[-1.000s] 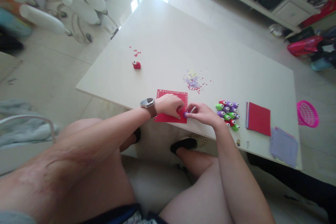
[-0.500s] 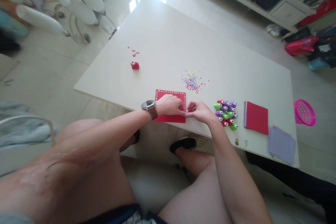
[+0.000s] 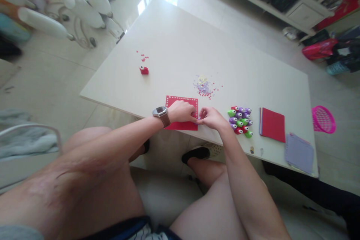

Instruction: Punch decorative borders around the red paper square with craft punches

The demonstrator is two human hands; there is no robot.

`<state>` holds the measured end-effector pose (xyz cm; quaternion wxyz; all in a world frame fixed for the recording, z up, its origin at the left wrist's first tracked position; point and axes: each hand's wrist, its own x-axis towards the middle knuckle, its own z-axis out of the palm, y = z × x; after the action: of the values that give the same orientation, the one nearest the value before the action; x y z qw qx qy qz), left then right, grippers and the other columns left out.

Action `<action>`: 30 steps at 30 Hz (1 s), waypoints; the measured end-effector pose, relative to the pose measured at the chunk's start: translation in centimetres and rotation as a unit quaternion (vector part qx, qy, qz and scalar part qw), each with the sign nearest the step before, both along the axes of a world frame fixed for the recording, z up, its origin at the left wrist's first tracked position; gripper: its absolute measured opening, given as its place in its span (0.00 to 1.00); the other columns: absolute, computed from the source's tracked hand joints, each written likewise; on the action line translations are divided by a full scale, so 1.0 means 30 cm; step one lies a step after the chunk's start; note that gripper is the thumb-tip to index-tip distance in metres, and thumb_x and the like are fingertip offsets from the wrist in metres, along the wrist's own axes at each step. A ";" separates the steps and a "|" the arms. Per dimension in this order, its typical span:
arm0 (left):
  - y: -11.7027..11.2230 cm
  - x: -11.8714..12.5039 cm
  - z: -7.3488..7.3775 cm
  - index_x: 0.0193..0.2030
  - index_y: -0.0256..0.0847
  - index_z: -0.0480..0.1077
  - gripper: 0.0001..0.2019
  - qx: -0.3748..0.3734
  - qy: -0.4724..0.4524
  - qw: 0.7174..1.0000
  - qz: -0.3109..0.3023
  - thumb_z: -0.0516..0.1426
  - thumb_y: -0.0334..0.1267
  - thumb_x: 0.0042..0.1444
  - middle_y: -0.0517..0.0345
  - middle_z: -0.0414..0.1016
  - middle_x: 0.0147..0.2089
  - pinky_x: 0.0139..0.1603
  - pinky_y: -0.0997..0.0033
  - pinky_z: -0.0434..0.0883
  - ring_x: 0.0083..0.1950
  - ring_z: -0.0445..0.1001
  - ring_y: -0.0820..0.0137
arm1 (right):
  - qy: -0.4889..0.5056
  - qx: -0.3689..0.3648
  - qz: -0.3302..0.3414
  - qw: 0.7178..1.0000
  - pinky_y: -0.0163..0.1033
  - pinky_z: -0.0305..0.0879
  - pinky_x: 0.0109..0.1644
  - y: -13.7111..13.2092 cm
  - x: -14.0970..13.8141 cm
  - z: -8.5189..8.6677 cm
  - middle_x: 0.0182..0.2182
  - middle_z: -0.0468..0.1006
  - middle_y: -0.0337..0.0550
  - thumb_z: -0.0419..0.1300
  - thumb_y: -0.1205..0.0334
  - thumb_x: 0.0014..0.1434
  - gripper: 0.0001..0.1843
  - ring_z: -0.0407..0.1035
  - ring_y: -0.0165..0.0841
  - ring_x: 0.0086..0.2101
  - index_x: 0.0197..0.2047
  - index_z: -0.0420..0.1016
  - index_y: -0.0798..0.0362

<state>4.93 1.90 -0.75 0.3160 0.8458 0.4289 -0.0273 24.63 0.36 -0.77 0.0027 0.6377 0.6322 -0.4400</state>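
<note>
A red paper sheet point(image 3: 180, 102) with a punched dotted border lies at the table's near edge. My left hand point(image 3: 182, 111), with a watch on its wrist, rests on the sheet with curled fingers and holds it down. My right hand point(image 3: 212, 117) is closed in a pinch at the sheet's right edge, touching my left fingertips. What it grips is almost wholly hidden under the fingers. Just right of my right hand sits a cluster of small punches point(image 3: 240, 120) in purple, green and red.
The white table point(image 3: 180, 37) also carries a lone red punch point(image 3: 144, 70) with red scraps at far left and a pile of punched confetti point(image 3: 204, 86). At right lie a red paper stack point(image 3: 272, 124) and purple sheets point(image 3: 299, 152). A pink basket point(image 3: 323, 119) lies beyond the table's right end.
A small purple punch showed in my right hand a second ago. The fingers have closed over it against the sheet's edge. My left hand has stayed on the sheet.
</note>
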 end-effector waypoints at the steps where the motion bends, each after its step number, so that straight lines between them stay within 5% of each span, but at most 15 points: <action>1: 0.001 0.000 0.001 0.35 0.43 0.80 0.29 -0.002 0.002 1.000 -0.002 0.54 0.68 0.60 0.50 0.82 0.33 0.32 0.66 0.54 0.33 0.76 0.64 | 0.008 -0.004 0.000 1.000 0.36 0.67 0.35 0.001 0.001 0.002 0.30 0.80 0.39 0.74 0.64 0.45 0.15 0.73 0.33 0.33 0.32 0.73 0.52; 7: 0.012 -0.007 0.002 0.38 0.42 0.81 0.29 -0.021 0.012 0.999 -0.022 0.48 0.63 0.66 0.47 0.83 0.39 0.36 0.66 0.61 0.38 0.78 0.61 | 0.052 -0.035 0.013 0.998 0.38 0.70 0.39 -0.004 0.063 0.049 0.37 0.83 0.48 0.72 0.54 0.53 0.15 0.76 0.37 0.37 0.38 0.78 0.54; 11: 0.020 -0.020 -0.017 0.42 0.41 0.81 0.26 -0.014 -0.008 0.999 -0.035 0.43 0.50 0.71 0.46 0.84 0.45 0.41 0.66 0.65 0.42 0.79 0.60 | 0.031 0.032 0.011 0.999 0.40 0.70 0.42 -0.013 0.118 0.084 0.39 0.84 0.47 0.72 0.47 0.53 0.19 0.75 0.38 0.38 0.40 0.80 0.53; 15: 0.025 -0.028 -0.028 0.44 0.42 0.80 0.22 -0.011 -0.005 0.999 -0.041 0.45 0.44 0.69 0.48 0.84 0.45 0.43 0.67 0.67 0.43 0.80 0.62 | 0.026 0.103 0.049 0.993 0.39 0.70 0.44 -0.024 0.103 0.087 0.39 0.82 0.43 0.74 0.59 0.49 0.15 0.74 0.37 0.39 0.40 0.81 0.52; 19: 0.026 -0.023 -0.019 0.46 0.42 0.80 0.21 -0.015 0.013 0.999 -0.036 0.46 0.42 0.67 0.48 0.84 0.47 0.42 0.67 0.67 0.43 0.80 0.61 | 0.033 0.094 0.107 0.989 0.37 0.69 0.45 -0.028 0.063 0.079 0.36 0.82 0.41 0.66 0.72 0.52 0.10 0.75 0.34 0.38 0.39 0.82 0.52; 30: 0.026 -0.017 -0.049 0.41 0.44 0.80 0.17 0.002 0.023 0.999 -0.038 0.49 0.39 0.61 0.49 0.84 0.43 0.35 0.66 0.63 0.39 0.78 0.62 | -0.105 0.171 0.114 0.973 0.37 0.65 0.47 -0.010 0.122 0.079 0.39 0.82 0.46 0.61 0.75 0.53 0.12 0.73 0.36 0.40 0.39 0.81 0.53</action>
<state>4.43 2.67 -2.23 0.3029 0.8612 0.4039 -0.0581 28.30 0.06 1.61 0.0106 0.5950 0.7629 -0.2527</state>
